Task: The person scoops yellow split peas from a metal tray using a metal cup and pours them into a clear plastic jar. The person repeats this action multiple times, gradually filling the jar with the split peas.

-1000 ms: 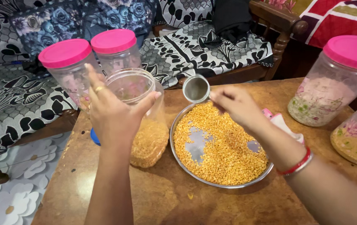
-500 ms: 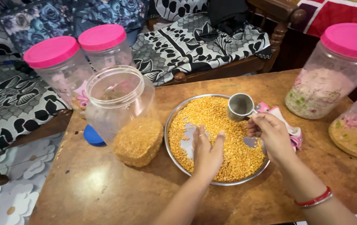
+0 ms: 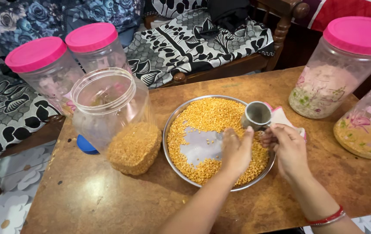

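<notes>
Brown table (image 3: 120, 195), right hand (image 3: 288, 149) grip holding steel cup (image 3: 256, 115) tilted, mouth facing camera, left hand (image 3: 235, 151) flat, open, on lentils (image 3: 211, 117)

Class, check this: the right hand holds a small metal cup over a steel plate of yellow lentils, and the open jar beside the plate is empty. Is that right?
Not quite. In the head view the open jar is partly filled with yellow lentils. The right hand does hold the metal cup over the steel plate.
</notes>
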